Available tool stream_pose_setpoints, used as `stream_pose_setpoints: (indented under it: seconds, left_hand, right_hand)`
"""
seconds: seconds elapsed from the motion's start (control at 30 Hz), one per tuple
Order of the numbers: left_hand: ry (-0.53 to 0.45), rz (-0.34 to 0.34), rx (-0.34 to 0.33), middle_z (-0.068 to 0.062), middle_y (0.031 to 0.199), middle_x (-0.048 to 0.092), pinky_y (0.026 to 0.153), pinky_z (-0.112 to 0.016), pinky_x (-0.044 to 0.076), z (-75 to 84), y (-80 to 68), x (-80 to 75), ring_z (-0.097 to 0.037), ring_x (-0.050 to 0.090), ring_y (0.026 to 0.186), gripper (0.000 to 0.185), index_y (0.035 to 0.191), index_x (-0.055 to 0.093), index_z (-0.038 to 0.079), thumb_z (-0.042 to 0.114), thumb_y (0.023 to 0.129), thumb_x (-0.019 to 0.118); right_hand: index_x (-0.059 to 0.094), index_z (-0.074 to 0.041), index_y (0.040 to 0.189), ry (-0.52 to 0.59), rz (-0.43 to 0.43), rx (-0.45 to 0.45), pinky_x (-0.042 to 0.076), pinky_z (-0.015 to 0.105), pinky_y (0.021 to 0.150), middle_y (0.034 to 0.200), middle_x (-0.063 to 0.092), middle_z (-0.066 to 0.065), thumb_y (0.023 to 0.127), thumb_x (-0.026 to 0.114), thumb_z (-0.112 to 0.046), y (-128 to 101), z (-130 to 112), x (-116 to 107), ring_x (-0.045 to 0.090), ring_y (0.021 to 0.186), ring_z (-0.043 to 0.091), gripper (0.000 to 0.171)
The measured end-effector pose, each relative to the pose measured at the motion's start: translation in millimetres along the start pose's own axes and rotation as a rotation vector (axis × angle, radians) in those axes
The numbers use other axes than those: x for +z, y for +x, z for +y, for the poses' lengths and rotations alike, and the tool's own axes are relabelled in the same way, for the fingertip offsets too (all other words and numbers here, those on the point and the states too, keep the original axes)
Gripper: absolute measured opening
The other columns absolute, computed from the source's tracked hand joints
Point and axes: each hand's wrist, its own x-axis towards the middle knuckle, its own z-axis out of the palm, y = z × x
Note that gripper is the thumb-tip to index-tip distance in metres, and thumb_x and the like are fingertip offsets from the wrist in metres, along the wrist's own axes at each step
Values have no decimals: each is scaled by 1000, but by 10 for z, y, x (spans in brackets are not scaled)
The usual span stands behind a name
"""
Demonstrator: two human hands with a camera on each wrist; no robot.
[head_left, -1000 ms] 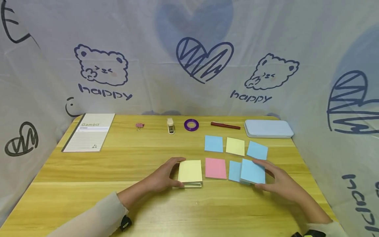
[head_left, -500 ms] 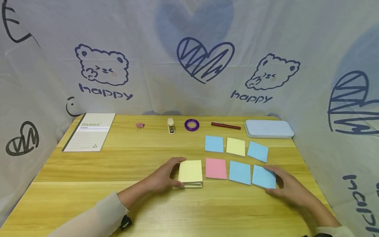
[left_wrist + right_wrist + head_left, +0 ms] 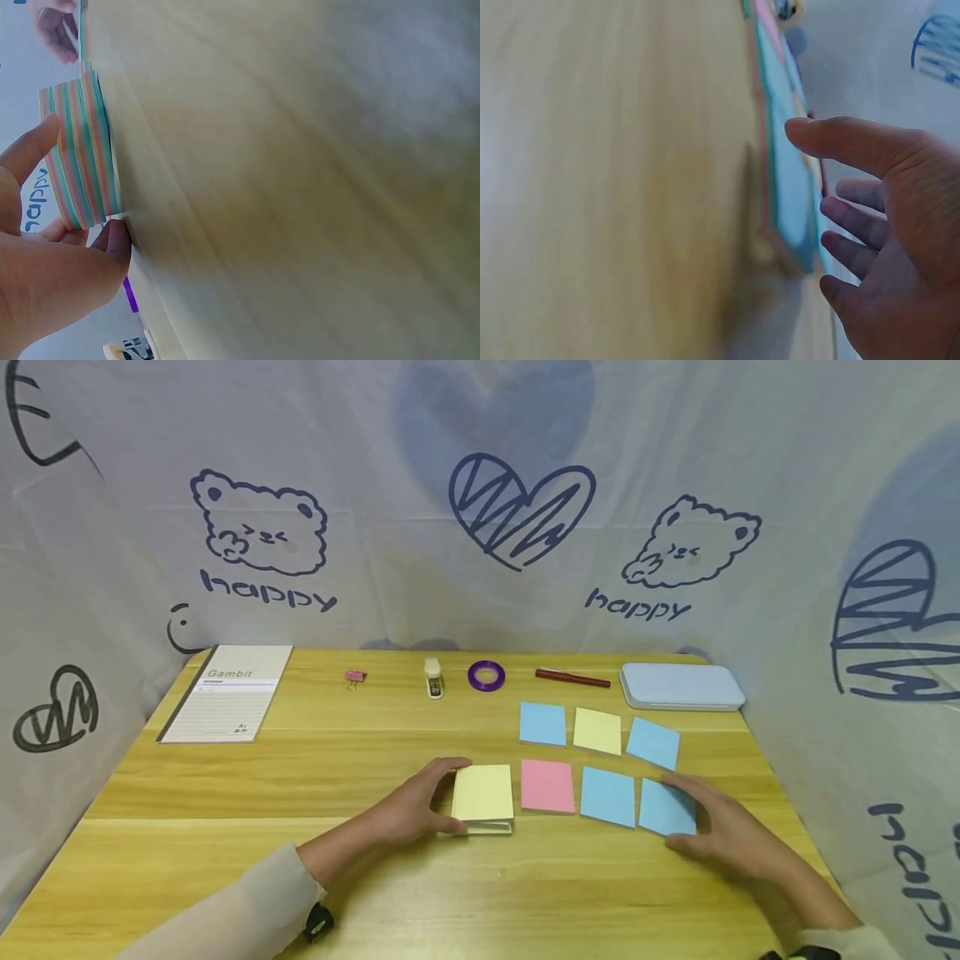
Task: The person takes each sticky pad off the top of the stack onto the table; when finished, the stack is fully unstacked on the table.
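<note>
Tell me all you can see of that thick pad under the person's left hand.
The pad is a thick block of square paper notes with a pale yellow top sheet; its edge shows stripes of green, orange and yellow. It lies flat on the wooden table, left of a pink note. The left hand grips its left side.

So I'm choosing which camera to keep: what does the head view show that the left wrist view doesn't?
Only the head view shows the loose notes laid out, such as the pink note, the right hand at the blue note, and the notebook. Only the left wrist view shows the pad's striped side edge. Both show the left hand gripping the sticky note pad on the table.
</note>
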Motion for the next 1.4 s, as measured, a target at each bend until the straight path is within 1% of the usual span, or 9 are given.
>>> stream_pose_setpoints:
  seconds: [0.27, 0.5, 0.7, 0.93, 0.97, 1.07, 1.2, 1.3, 1.4]
  left_hand:
    - [14, -11, -1, -20, 160, 38, 123, -58, 26, -27, -12, -15, -41, 32, 150, 90, 157, 37, 7, 17, 83, 88]
    - [9, -32, 16, -20, 160, 38, 123, -58, 26, -43, -2, -6, -41, 33, 149, 93, 158, 35, 7, 18, 83, 89]
    - [15, -35, 16, -20, 160, 37, 123, -59, 26, -38, 0, 3, -41, 31, 150, 93, 158, 34, 6, 17, 84, 88]
    - [20, -46, 11, -17, 158, 41, 122, -59, 28, -39, -1, -4, -39, 35, 148, 93, 159, 32, 8, 15, 84, 87]
    - [22, -46, 12, -17, 158, 41, 122, -59, 27, -38, -4, -6, -39, 35, 148, 93, 159, 32, 8, 15, 84, 87]
    - [27, -50, 16, -17, 159, 40, 122, -61, 27, -35, -11, -13, -39, 34, 149, 92, 159, 32, 8, 15, 85, 86]
    - [26, -51, 18, -17, 160, 38, 122, -62, 27, -37, -16, -16, -40, 32, 149, 92, 159, 32, 8, 16, 85, 86]
    - [30, -49, 14, -17, 161, 37, 122, -61, 26, -44, -20, -18, -40, 31, 150, 92, 159, 32, 9, 16, 85, 86]
    - [30, -48, 10, -17, 162, 35, 122, -61, 26, -52, -22, -19, -40, 29, 151, 92, 160, 31, 9, 16, 86, 86]
  right_hand:
    - [45, -8, 155, 52, -32, -160, 39, 72, 107, 157, 45, 20, 86, 86, -32, 348, -412, 138, 40, 143, 48, 84]
    - [43, -11, 156, 102, -123, -207, 35, 66, 115, 161, 40, 15, 86, 85, -28, 673, -819, 373, 37, 148, 42, 84]
    - [42, -14, 158, 156, -187, -259, 35, 64, 116, 162, 40, 14, 87, 84, -35, 905, -1135, 559, 38, 148, 39, 85]
    - [38, -14, 160, 161, -255, -287, 36, 55, 119, 162, 40, 9, 84, 84, -48, 1102, -1425, 761, 38, 149, 31, 96]
    - [38, -13, 160, 162, -259, -290, 38, 53, 118, 161, 41, 8, 83, 85, -48, 1120, -1454, 784, 40, 147, 29, 96]
    - [38, -11, 159, 152, -257, -307, 52, 41, 103, 158, 45, 9, 83, 85, -46, 1159, -1515, 848, 58, 123, 22, 96]
    - [41, -8, 157, 134, -244, -326, 53, 29, 78, 154, 49, 8, 85, 85, -42, 1176, -1560, 894, 57, 88, 15, 92]
    - [42, -8, 157, 128, -234, -331, 52, 27, 78, 153, 50, 7, 85, 85, -40, 1176, -1580, 902, 57, 86, 14, 90]
    - [42, -7, 156, 112, -224, -339, 52, 28, 82, 153, 51, 7, 86, 85, -40, 1175, -1588, 908, 57, 92, 12, 89]
